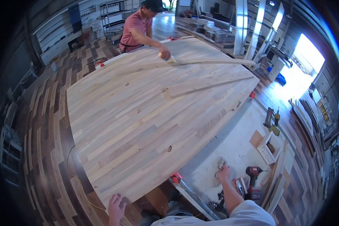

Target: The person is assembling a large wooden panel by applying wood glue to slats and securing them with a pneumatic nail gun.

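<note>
At the near left corner of a large wooden panel [139,124], my left hand [116,209] rests its fingertips on the edge, fingers apart and holding nothing. My right hand [223,174] is on the white tabletop [199,169] to the right of the panel, its fingers closed on a crumpled grey-white rag [220,163]. Close to my right forearm stands a red and black cordless drill [253,177]. Across the panel, a co-worker's hand [164,52] tips a pale glue bottle [171,59] over a long wooden strip [199,61].
A second wooden board [207,85] lies on the panel. Red clamps [176,177] grip at its edges. An open white box [270,147] and a nail gun [269,116] sit to the right, near wood offcuts [277,180]. An orange cord [81,184] runs along the floor at left.
</note>
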`<action>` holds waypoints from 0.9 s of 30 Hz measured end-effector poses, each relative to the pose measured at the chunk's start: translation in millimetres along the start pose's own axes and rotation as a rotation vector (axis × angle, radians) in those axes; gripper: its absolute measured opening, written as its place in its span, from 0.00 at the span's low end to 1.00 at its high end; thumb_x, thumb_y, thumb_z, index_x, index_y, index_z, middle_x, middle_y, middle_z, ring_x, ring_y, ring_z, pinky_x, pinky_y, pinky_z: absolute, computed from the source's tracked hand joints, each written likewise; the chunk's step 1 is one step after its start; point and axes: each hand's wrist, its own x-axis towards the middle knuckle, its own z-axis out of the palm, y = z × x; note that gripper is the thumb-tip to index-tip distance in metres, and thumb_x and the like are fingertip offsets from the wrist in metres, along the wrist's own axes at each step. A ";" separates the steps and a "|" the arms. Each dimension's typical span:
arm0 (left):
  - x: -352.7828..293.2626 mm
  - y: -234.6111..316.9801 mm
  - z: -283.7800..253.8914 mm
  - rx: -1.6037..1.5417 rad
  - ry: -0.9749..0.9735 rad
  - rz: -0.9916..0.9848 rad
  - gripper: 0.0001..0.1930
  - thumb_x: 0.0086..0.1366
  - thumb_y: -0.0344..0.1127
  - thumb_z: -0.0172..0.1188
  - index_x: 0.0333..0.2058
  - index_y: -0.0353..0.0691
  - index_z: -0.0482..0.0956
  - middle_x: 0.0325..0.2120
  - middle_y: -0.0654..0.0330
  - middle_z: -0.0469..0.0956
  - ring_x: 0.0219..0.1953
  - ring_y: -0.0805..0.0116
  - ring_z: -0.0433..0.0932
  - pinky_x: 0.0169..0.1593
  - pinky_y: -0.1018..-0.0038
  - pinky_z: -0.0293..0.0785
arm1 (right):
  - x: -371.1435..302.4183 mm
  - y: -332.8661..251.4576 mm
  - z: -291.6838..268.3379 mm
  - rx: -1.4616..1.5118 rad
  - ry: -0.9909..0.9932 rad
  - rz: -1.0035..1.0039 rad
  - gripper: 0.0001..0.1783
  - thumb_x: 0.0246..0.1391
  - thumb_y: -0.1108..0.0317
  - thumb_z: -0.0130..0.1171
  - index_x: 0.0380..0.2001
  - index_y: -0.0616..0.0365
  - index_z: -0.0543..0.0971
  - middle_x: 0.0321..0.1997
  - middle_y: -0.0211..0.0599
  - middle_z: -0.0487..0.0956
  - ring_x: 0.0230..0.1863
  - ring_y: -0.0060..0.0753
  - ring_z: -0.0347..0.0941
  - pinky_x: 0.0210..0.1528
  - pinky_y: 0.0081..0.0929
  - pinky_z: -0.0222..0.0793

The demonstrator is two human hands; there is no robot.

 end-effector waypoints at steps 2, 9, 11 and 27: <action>-25.6 4.8 -3.2 -0.049 0.205 -0.248 0.18 0.57 0.35 0.63 0.47 0.36 0.78 0.51 0.46 0.74 0.51 0.52 0.75 0.54 0.63 0.71 | 8.7 5.0 9.9 -0.048 -0.081 -0.089 0.12 0.45 0.68 0.64 0.34 0.62 0.79 0.35 0.50 0.80 0.38 0.50 0.77 0.43 0.39 0.71; -96.0 18.8 -18.4 -0.219 0.482 -0.519 0.18 0.66 0.41 0.56 0.50 0.37 0.76 0.45 0.46 0.77 0.46 0.61 0.76 0.54 0.67 0.68 | 9.7 16.7 2.2 0.203 -0.103 0.230 0.12 0.45 0.65 0.64 0.33 0.60 0.81 0.29 0.45 0.81 0.32 0.45 0.78 0.38 0.36 0.71; -118.7 1.7 -10.9 -0.304 0.426 -0.614 0.18 0.66 0.41 0.56 0.50 0.37 0.76 0.44 0.47 0.77 0.44 0.61 0.76 0.53 0.67 0.69 | 4.3 11.0 -12.1 0.125 0.005 0.250 0.11 0.48 0.65 0.62 0.34 0.59 0.82 0.35 0.48 0.81 0.38 0.49 0.77 0.42 0.39 0.71; -225.7 -149.1 78.2 -0.649 0.214 -0.569 0.14 0.62 0.32 0.58 0.44 0.31 0.78 0.30 0.59 0.81 0.33 0.76 0.76 0.39 0.76 0.74 | -224.8 -146.3 -20.8 0.195 -0.089 -0.443 0.32 0.48 0.70 0.62 0.59 0.58 0.67 0.66 0.54 0.59 0.67 0.55 0.56 0.67 0.40 0.55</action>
